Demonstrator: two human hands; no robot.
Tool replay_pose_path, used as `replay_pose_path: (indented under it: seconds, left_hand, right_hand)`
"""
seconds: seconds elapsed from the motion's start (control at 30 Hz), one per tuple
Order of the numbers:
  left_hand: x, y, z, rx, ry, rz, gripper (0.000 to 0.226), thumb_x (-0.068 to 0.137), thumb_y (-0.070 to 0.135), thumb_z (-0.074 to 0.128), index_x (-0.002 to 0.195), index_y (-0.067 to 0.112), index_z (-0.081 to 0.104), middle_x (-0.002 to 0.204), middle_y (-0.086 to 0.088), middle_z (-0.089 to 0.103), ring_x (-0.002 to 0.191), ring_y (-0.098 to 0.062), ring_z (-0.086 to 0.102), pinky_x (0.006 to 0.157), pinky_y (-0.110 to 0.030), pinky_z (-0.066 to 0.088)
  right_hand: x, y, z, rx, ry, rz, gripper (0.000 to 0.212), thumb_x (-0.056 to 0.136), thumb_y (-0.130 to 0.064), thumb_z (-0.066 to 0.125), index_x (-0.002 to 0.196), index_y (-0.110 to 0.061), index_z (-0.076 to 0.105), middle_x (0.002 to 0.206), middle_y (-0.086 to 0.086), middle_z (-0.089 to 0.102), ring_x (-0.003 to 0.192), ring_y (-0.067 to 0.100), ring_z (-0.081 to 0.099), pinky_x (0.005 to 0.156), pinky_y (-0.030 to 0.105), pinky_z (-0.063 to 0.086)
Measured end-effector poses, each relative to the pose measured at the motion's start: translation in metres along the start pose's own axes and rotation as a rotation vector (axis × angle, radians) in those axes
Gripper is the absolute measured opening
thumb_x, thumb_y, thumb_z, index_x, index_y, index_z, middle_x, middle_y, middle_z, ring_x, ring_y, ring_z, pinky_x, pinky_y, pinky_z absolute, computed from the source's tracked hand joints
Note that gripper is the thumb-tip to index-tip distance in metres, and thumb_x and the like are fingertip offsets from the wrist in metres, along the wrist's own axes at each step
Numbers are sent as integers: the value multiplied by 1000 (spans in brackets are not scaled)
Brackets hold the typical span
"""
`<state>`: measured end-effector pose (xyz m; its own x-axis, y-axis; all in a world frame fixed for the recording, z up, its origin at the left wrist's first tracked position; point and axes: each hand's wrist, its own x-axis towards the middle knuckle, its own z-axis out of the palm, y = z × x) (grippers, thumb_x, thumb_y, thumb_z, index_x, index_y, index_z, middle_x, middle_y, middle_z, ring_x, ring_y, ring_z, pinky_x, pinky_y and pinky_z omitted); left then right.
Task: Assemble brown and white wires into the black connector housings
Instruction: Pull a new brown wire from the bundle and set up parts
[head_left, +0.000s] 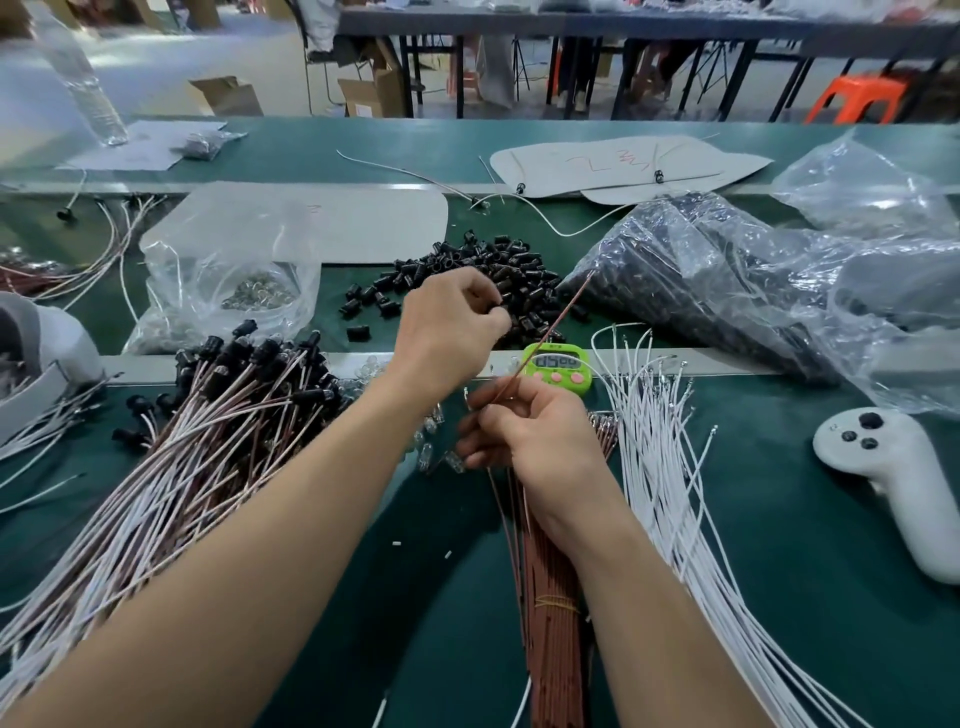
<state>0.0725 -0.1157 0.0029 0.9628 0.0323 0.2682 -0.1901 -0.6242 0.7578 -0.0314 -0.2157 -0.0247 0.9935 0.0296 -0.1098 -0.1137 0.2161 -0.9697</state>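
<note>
Head view: left hand (449, 325) half-hides black housing (497, 310); right hand (537, 434) pinches brown wire (551, 328).

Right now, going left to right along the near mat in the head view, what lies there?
Pile of assembled wires with black housings → bundle of brown wires → loose white wires → white handheld controller.

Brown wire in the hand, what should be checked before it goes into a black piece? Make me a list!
1. Right hand grips one brown wire: ok.
2. Left hand pinches a black housing: ok.
3. Wire tip meets the housing: not ok, it points past it, toward the plastic bag.
4. Metal end on the wire tip: cannot tell, too small.
5. White wires lie beside the right hand: ok.
</note>
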Motion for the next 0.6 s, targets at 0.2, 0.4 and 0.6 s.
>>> replay_pose_path:
  seconds: [0.2, 0.4, 0.6]
  left_hand:
    - [-60, -24, -45, -156, -36, -89, 18, 69, 19, 91, 76, 30, 78, 69, 16, 74, 61, 3, 66, 58, -10, 49]
    - [-108, -47, -56, -174, -46, -107, 23, 80, 17, 85, 76, 39, 78, 74, 23, 75, 70, 7, 70, 70, -7, 50]
    - [-120, -50, -60, -69, -27, -42, 21, 85, 18, 81, 81, 38, 77, 76, 32, 70, 73, 13, 64, 69, -1, 42]
  right_hand:
    - [-3, 0, -1, -24, 91, -84, 20, 96, 11, 55, 89, -5, 64, 67, 10, 70, 52, 16, 65, 49, 22, 52]
    - [-8, 1, 3, -43, 208, -182, 14, 96, 1, 66, 86, -9, 68, 67, 9, 73, 53, 17, 67, 49, 24, 53]
    - [-12, 2, 4, -17, 263, -214, 17, 96, 0, 67, 84, -12, 69, 70, 10, 73, 54, 20, 68, 49, 24, 53]
